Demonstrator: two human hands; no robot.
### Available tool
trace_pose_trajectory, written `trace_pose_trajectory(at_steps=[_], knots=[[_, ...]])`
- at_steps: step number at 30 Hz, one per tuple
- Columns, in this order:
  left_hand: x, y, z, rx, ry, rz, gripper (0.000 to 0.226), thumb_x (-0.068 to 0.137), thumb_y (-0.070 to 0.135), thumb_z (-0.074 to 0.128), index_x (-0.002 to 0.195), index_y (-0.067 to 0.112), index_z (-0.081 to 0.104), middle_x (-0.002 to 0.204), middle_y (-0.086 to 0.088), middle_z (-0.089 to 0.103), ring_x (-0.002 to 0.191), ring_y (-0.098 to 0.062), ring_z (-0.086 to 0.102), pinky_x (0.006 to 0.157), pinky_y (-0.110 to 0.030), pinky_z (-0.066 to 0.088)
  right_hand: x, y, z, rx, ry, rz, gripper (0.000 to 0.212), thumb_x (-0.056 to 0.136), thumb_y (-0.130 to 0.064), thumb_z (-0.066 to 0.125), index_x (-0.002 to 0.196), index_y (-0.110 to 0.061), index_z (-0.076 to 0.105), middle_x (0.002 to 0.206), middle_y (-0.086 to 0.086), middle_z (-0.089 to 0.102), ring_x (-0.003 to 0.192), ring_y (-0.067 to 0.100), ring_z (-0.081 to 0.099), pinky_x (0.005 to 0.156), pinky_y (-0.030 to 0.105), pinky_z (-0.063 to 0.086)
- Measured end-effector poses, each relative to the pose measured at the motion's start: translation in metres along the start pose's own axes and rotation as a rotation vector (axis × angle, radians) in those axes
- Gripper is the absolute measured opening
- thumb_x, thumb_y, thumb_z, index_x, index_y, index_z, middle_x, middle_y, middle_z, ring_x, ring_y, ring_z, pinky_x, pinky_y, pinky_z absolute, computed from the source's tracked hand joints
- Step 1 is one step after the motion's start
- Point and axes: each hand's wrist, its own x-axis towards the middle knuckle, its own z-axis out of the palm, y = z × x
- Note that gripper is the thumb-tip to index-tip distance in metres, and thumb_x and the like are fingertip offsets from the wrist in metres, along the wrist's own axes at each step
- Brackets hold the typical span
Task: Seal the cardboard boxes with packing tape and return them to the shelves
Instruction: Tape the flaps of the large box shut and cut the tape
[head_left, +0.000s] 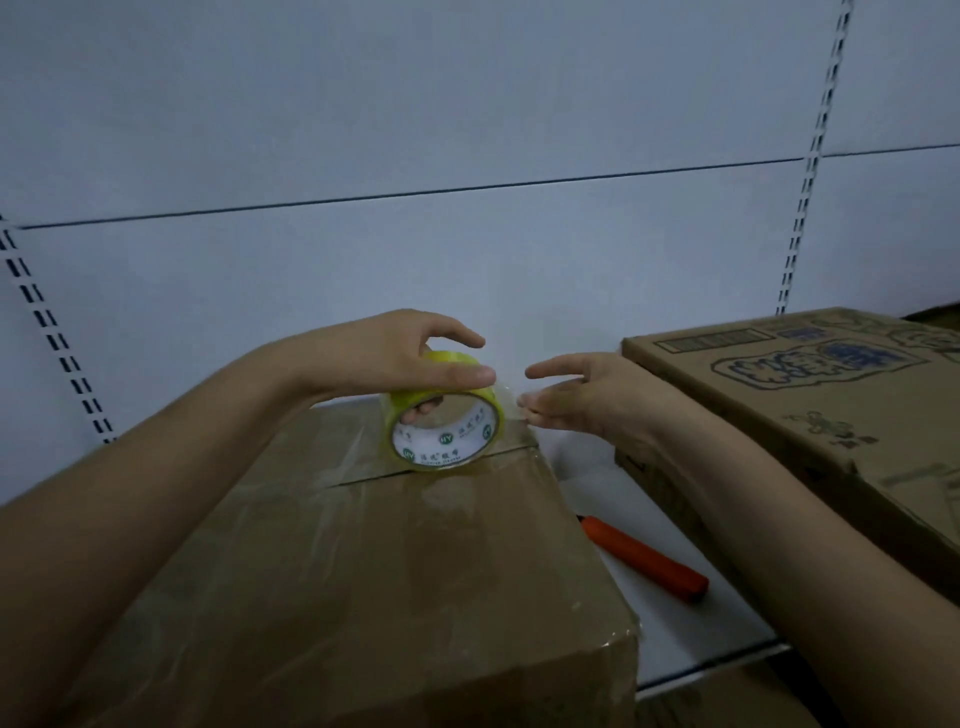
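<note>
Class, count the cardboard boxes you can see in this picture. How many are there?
3: the box under the hands, the printed box at right, and a box edge on the lower shelf. Others may be hidden.

Single head-worn wide-angle view: looks forward and down, close over a box top (363, 545), facing the shelf back panel (415, 130).

Yellow-green tape roll (445, 422) standing on edge on top of plain brown cardboard box (363, 561), near its far right corner, over the flap seam. Shiny clear tape already across the lid. Printed cardboard box (810, 415) to the right on white shelf (691, 623).
</note>
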Motion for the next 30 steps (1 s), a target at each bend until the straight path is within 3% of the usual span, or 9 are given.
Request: trace_pose_trajectory(at_steps=[4, 8, 10, 12, 15, 17, 23, 27, 30], knots=[[-0.022, -0.027, 0.010, 0.025, 0.042, 0.044, 0.066, 0.072, 0.044, 0.084, 0.130, 0.036, 0.053, 0.113, 0.020, 0.065, 0.105, -0.001, 0.064, 0.089, -0.019, 0.052, 0.002, 0.008, -0.008, 0.004, 0.062, 0.019, 0.031, 0.088, 0.007, 0.067, 0.118, 0.000, 0.062, 0.094, 0.021, 0.075, 0.083, 0.024, 0.076, 0.067, 0.023, 0.060], [-0.025, -0.057, 0.059, -0.224, 0.280, -0.111, 0.019, 0.095, 0.019, 0.063, 0.113, 0.026, 0.058, 0.094, 0.014, 0.066, 0.089, -0.009, 0.063, 0.075, -0.016, 0.047, -0.002, 0.016, -0.010, 0.058, 0.043, 0.048, 0.021, 0.091, 0.007, 0.062, 0.111, 0.001, 0.065, 0.095, 0.020, 0.074, 0.085, 0.026, 0.076, 0.067, 0.027, 0.061], [-0.025, -0.057, 0.072, -0.256, 0.363, -0.136, 0.011, 0.099, 0.020, 0.054, 0.108, 0.019, 0.060, 0.097, -0.005, 0.067, 0.082, -0.011, 0.059, 0.069, -0.016, 0.042, -0.004, 0.019, -0.007, 0.077, 0.057, 0.021, 0.017, 0.092, 0.008, 0.060, 0.108, 0.003, 0.066, 0.094, 0.022, 0.073, 0.082, 0.026, 0.076, 0.064, 0.025, 0.060], [-0.024, -0.054, 0.070, -0.231, 0.457, -0.073, 0.015, 0.096, 0.025, 0.055, 0.096, 0.011, 0.060, 0.095, -0.019, 0.065, 0.077, -0.020, 0.058, 0.067, -0.026, 0.043, -0.006, 0.020, -0.009, 0.081, 0.076, -0.009, 0.015, 0.092, 0.008, 0.060, 0.105, 0.003, 0.067, 0.093, 0.023, 0.074, 0.081, 0.027, 0.076, 0.064, 0.023, 0.060], [-0.027, -0.052, 0.055, -0.101, 0.509, -0.052, 0.042, 0.066, 0.048, 0.053, 0.081, 0.011, 0.063, 0.083, -0.013, 0.070, 0.082, -0.028, 0.064, 0.075, -0.041, 0.048, -0.014, 0.023, -0.022, 0.046, 0.100, -0.021, 0.015, 0.093, 0.007, 0.059, 0.104, 0.003, 0.068, 0.094, 0.024, 0.074, 0.079, 0.023, 0.075, 0.063, 0.022, 0.059], [-0.029, -0.053, 0.046, -0.011, 0.550, -0.050, 0.028, 0.060, 0.040, 0.053, 0.073, 0.016, 0.061, 0.073, -0.008, 0.070, 0.076, -0.027, 0.065, 0.071, -0.038, 0.047, -0.018, 0.026, -0.030, 0.015, 0.139, -0.030, 0.014, 0.094, 0.005, 0.059, 0.104, 0.001, 0.068, 0.094, 0.025, 0.073, 0.075, 0.020, 0.075, 0.063, 0.021, 0.059], [-0.033, -0.066, 0.054, -0.046, 0.497, 0.082, 0.015, 0.076, 0.036, 0.054, 0.091, 0.032, 0.054, 0.078, -0.003, 0.065, 0.078, -0.028, 0.063, 0.071, -0.045, 0.049, -0.020, 0.038, -0.034, 0.003, 0.138, -0.008, 0.015, 0.094, 0.006, 0.057, 0.106, 0.004, 0.066, 0.089, 0.026, 0.073, 0.072, 0.020, 0.074, 0.063, 0.023, 0.060], [-0.031, -0.081, 0.063, -0.063, 0.418, 0.127, 0.009, 0.095, 0.029, 0.060, 0.100, 0.026, 0.053, 0.087, 0.007, 0.058, 0.077, -0.015, 0.057, 0.070, -0.023, 0.046, -0.018, 0.049, -0.031, -0.034, 0.173, 0.000, 0.016, 0.095, 0.005, 0.058, 0.108, 0.004, 0.067, 0.081, 0.018, 0.073, 0.075, 0.023, 0.075, 0.066, 0.028, 0.062], [-0.028, -0.084, 0.066, -0.014, 0.452, 0.147, 0.014, 0.093, 0.032, 0.061, 0.094, 0.022, 0.052, 0.085, 0.012, 0.058, 0.074, -0.009, 0.055, 0.066, -0.024, 0.042, -0.016, 0.052, -0.025, -0.072, 0.231, -0.031, 0.014, 0.095, 0.003, 0.060, 0.106, 0.003, 0.068, 0.083, 0.017, 0.073, 0.066, 0.018, 0.072, 0.063, 0.027, 0.061]])
